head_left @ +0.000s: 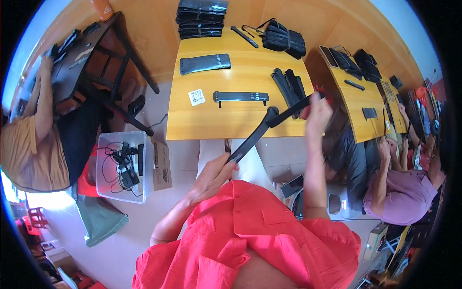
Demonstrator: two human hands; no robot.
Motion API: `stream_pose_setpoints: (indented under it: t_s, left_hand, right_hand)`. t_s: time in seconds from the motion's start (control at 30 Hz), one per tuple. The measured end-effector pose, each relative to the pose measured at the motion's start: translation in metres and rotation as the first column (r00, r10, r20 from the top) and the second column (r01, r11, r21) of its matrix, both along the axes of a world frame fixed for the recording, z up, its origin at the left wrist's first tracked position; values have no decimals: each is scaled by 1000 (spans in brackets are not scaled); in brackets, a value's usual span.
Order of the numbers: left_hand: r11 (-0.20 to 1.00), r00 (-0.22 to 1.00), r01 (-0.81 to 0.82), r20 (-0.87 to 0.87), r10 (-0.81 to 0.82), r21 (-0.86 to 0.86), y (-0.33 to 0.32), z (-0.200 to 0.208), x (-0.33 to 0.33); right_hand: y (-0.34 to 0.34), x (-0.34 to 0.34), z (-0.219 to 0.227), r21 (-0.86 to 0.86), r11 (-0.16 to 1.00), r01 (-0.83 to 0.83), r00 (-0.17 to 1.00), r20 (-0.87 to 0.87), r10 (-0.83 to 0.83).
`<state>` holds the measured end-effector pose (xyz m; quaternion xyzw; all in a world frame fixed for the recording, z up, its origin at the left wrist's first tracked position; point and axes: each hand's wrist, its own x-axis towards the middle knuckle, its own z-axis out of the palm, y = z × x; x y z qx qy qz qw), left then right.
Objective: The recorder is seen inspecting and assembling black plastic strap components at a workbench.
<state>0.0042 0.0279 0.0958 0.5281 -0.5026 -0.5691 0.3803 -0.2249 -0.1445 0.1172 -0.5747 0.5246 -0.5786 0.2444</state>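
A long black strap-like piece [252, 137] stretches across in front of me, over the table's front edge, with a thicker bend or joint near its middle. My left hand [211, 174] is closed around its lower end, close to my shirt. Higher up and to the right, my right hand [318, 114] grips the other end; the fingers are partly hidden. On the table, just beyond the strap, lies a flat black strip [240, 97] with two short tabs. Several black strap-like pieces [286, 91] lie beside my right hand.
The yellow table [187, 123] also bears a white label [196, 97], a flat black packet [205, 63], stacked black packs [201, 19] and a tied black bundle [284, 39]. A clear bin [103, 185] of cables stands left. People sit at both sides, near a dark table [72, 79] and another yellow table [356, 98].
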Motion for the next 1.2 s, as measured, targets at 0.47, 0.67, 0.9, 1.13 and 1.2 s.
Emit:
stream_pose_setpoints:
  t_s: [0.47,0.67,0.9,1.13,1.2]
  left_hand:
    - [836,808,-485,-233,541,257,27,-47,81]
    - [788,770,-586,-172,614,188,-32,-72,84]
    - [659,561,-727,386,732,-192,-55,-116,76]
    - [692,511,-628,481,712,-358,-57,-90,69]
    - [729,673,-608,283,684,-315,-62,-69,52]
  right_hand:
    - [-8,-95,55,-52,998,-35,997,-65,32]
    - [24,-64,64,118,970,-212,967,-117,226]
    - [33,-62,41,172,844,-509,861,115,496]
    - [38,-50,37,295,737,-608,792,165,587]
    - [42,-35,35,349,683,-641,754,121,646]
